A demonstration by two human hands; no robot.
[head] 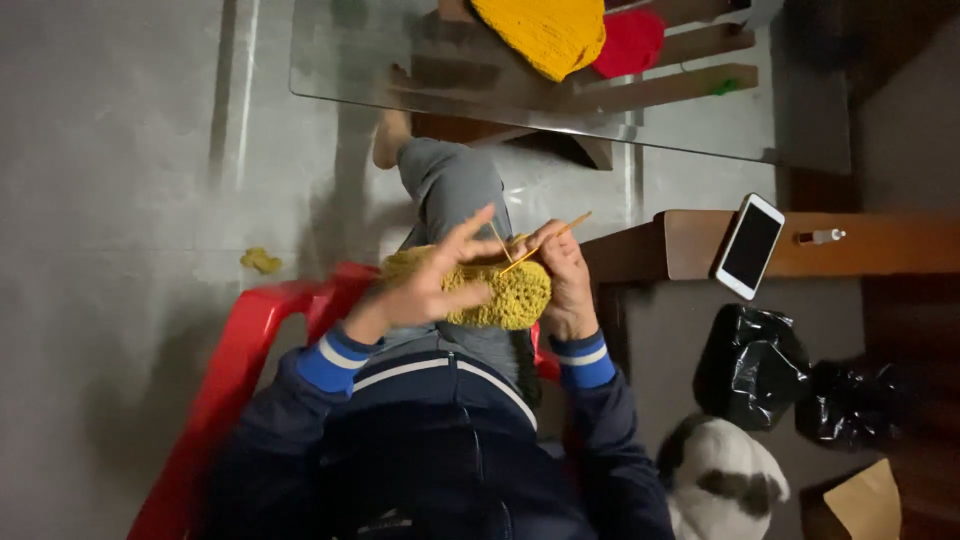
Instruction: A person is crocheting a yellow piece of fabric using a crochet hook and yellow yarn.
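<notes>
The right hand (568, 285) is closed around a slim wooden crochet hook (548, 240), fingers curled tight on its shaft, the hook slanting up and away from the knuckles toward the right. The left hand (425, 285) lies on a mustard-yellow crocheted piece (505, 295), thumb and lower fingers pinching its edge while the upper fingers are spread and lifted; a thin strand of yellow yarn (499, 240) runs over the raised index finger. The crocheted piece sits between both hands, in the person's lap, over grey trousers (455, 185), and touches both hands. Dark blue sleeves with blue and white striped cuffs (330, 362) cover the wrists. The person sits on a red plastic chair (235, 360). A small scrap of yellow yarn (260, 260) lies on the grey floor, well to the left. Ahead stands a glass-topped table (330, 60) bearing a larger yellow knitted piece (545, 35) and a red one (630, 42) just beside it. To the right, a white smartphone (750, 245) rests on a wooden ledge (880, 245), near a small white bottle (820, 237). Below it lie black plastic bags (750, 365), and a white and grey cat (720, 480) sits close to the right elbow
</notes>
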